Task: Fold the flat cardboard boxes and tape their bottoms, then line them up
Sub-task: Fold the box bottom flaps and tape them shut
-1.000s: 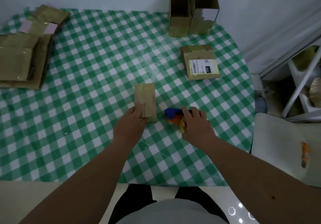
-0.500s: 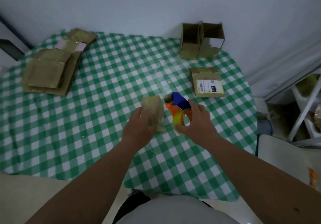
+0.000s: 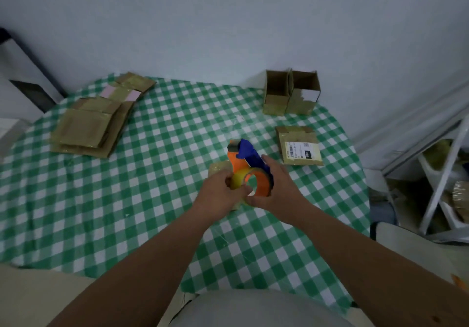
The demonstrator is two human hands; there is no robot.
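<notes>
A small brown cardboard box (image 3: 218, 168) sits in the middle of the table, mostly hidden under my left hand (image 3: 220, 194). That hand grips the box, fingertips against the yellow tape roll. My right hand (image 3: 280, 187) grips the orange and blue tape dispenser (image 3: 245, 160), held above the box with its blue head pointing away from me. Two folded boxes (image 3: 290, 93) stand open side by side at the back. A taped box with a shipping label (image 3: 299, 146) lies flat in front of them. Several flat boxes (image 3: 88, 126) are stacked at the left.
A green and white checked cloth covers the round table (image 3: 152, 179), which stands against a pale wall. A white chair (image 3: 416, 248) and a white rack (image 3: 446, 174) stand to the right of the table.
My right hand lifted the tape dispenser off the table and brought it over the small box. Both hands came together. The view tilted up, showing more wall.
</notes>
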